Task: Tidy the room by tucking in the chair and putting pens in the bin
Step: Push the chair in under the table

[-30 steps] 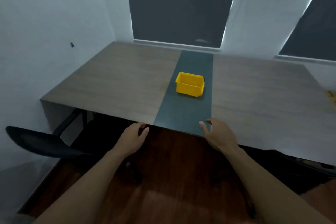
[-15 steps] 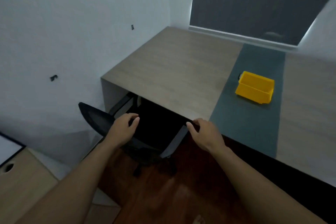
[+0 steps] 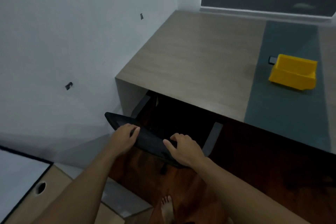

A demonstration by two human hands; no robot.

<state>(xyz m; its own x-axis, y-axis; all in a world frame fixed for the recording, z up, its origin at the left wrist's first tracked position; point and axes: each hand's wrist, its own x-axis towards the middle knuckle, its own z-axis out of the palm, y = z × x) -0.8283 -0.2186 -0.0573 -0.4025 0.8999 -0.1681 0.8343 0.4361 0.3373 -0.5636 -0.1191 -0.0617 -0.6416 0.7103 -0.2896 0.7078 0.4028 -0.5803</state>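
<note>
Both hands' grip on chair back (image 3: 149,140), L (image 3: 125,137) & R (image 3: 183,148).

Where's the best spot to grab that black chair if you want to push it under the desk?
Probably the top edge of the chair's backrest, from behind and above. It is a long, thin bar facing the person, wide enough for two hands spread apart. The left hand and right hand rest on it, fingers curled over, so a push goes straight toward the desk opening.
</note>
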